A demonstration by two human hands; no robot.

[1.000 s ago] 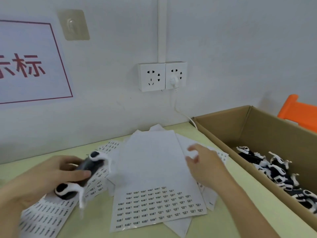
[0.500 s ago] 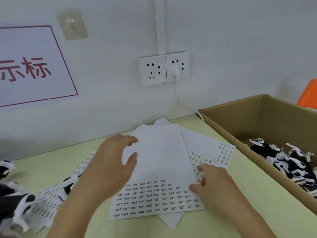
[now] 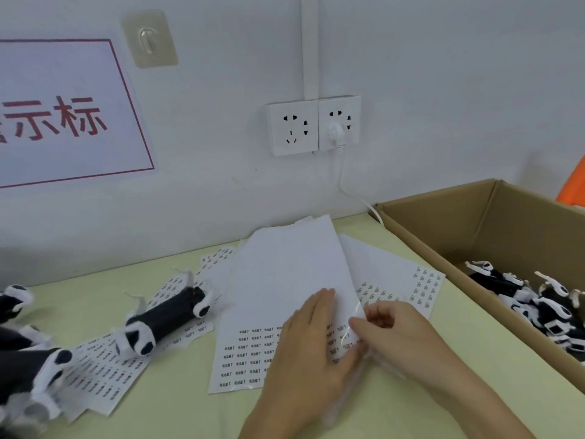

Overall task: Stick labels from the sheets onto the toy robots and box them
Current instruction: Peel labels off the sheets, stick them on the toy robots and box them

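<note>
The top label sheet (image 3: 285,280) lies mid-table, with rows of small printed labels on its lower part. My left hand (image 3: 304,353) rests flat on those rows, fingers straight. My right hand (image 3: 399,337) has its fingers curled and pinches the sheet's right edge; whether a single label is lifted is not clear. A black-and-white toy robot (image 3: 167,315) lies on its side on more label sheets (image 3: 104,369) at the left, with no hand on it. The cardboard box (image 3: 443,223) at the right holds several toy robots (image 3: 538,305).
More toy robots (image 3: 25,369) are piled at the left edge of the table. Another label sheet (image 3: 424,283) sticks out under the top one towards the box. A wall socket (image 3: 313,126) with a white cable is behind, and something orange (image 3: 573,185) is past the box.
My left hand has set the toy robot down on the left sheets and moved onto the top sheet. My right hand has slid down to the sheet's right edge and curled its fingers there.
</note>
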